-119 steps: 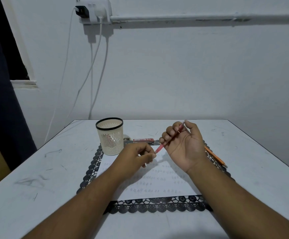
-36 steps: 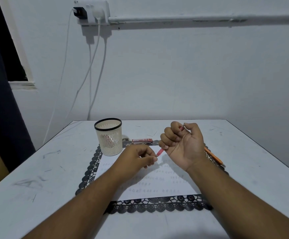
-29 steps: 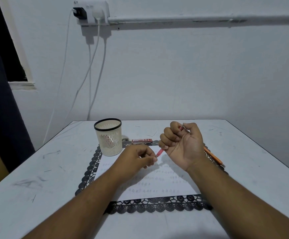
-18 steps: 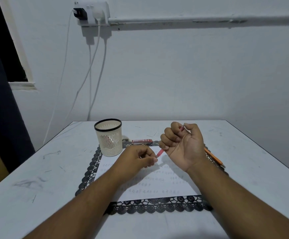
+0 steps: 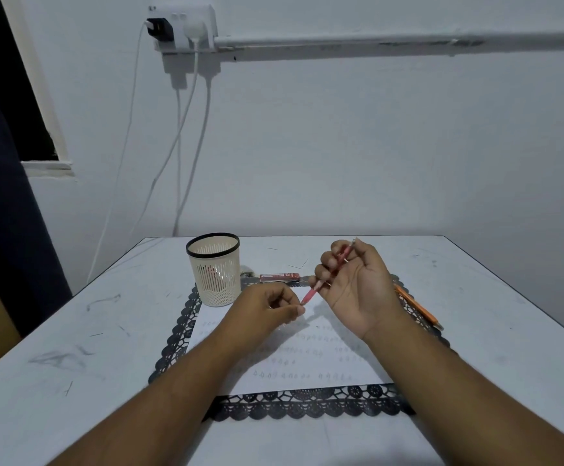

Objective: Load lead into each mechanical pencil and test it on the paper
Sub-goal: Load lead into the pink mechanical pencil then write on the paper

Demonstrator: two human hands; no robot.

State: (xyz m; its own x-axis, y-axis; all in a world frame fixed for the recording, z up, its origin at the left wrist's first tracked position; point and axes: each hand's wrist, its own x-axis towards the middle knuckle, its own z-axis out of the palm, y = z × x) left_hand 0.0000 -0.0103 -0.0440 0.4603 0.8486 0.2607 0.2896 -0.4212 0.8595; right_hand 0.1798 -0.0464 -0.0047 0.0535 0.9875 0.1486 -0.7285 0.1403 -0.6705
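While our right hand grips the red mechanical pencil above the paper, fingers curled round it, our left hand pinches fingertips together at its near tip.

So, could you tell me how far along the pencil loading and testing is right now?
Done: the paper already carries rows of faint test marks, and an orange pencil lies set aside on the mat's right edge. In hand: the right hand grips the red pencil, tip toward the left hand, whose fingers pinch near it; any lead is too thin to see. Left: testing this pencil on the paper.
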